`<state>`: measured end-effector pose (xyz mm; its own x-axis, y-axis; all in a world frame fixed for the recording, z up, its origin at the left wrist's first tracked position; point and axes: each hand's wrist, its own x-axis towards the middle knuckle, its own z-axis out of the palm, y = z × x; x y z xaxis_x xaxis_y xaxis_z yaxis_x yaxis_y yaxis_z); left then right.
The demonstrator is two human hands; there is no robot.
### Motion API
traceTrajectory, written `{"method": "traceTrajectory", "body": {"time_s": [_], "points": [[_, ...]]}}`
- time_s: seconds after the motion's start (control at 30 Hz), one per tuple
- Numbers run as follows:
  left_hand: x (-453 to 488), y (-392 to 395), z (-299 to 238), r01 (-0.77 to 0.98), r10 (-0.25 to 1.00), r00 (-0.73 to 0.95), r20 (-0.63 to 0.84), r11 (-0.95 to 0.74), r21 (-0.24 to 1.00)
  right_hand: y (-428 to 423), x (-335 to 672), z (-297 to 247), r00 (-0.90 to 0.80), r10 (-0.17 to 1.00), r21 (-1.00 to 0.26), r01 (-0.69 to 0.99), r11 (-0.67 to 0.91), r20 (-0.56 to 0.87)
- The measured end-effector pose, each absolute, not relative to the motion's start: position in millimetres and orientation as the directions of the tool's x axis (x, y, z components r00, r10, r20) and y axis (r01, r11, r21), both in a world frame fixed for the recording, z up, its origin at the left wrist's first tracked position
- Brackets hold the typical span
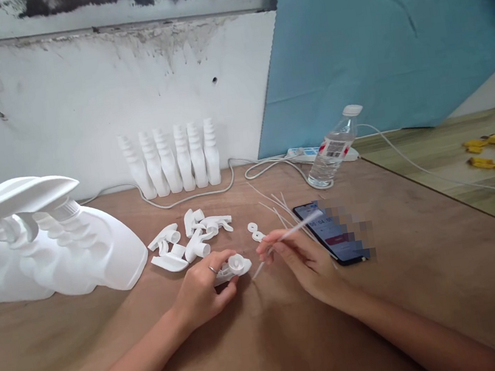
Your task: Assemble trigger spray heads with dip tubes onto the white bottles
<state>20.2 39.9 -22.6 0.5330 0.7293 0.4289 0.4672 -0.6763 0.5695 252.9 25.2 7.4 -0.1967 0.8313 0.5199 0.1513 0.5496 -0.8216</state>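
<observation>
My left hand (208, 283) is closed around a white spray trigger head (236, 265), its round socket facing up toward me. In my right hand (302, 261) a thin, translucent plastic tube (297, 227) is pinched between thumb and fingers. The tube slants, its lower end close to the spray head but apart from it. Several more white trigger heads (196, 245) lie in a loose pile beyond my left hand. Two small white ring washers (254, 231) rest just past my right fingertips. More thin tubes (280, 205) lie behind and partly under my right hand.
At left stand large white bottles with trigger tops (100, 249). Several slim white bottles (184, 157) line the wall. A phone (332, 235) lies right of my right hand. Behind it are a water bottle (332, 152), a power strip (302, 153) and a cable (185, 200).
</observation>
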Motion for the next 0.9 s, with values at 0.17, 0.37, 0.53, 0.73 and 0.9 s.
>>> {"method": "traceTrajectory", "body": {"time_s": [0.17,0.37,0.53,0.73,0.9], "points": [[21.1,39.7,-21.4,0.467,0.729,0.535,0.427,-0.676,0.569,23.8,257.0,14.9,-0.287,0.770,-0.677,0.367,0.638,0.569],[21.6,39.3,-22.5,0.473,0.726,0.534,0.433,-0.681,0.559,42.5,250.8,-9.0,-0.400,0.843,-0.715,0.462,0.525,0.360],[21.1,40.3,-19.7,0.458,0.727,0.540,0.424,-0.676,0.577,45.1,239.6,-10.1,-0.207,0.926,-0.883,0.292,0.367,0.316],[21.7,40.0,-16.5,0.455,0.731,0.554,0.398,-0.667,0.590,37.5,221.9,0.1,-0.266,0.890,-0.873,0.229,0.431,0.370],[21.5,39.1,-17.1,0.443,0.724,0.555,0.409,-0.674,0.591,39.4,220.5,-5.4,-0.297,0.878,-0.828,0.316,0.462,0.376]]}}
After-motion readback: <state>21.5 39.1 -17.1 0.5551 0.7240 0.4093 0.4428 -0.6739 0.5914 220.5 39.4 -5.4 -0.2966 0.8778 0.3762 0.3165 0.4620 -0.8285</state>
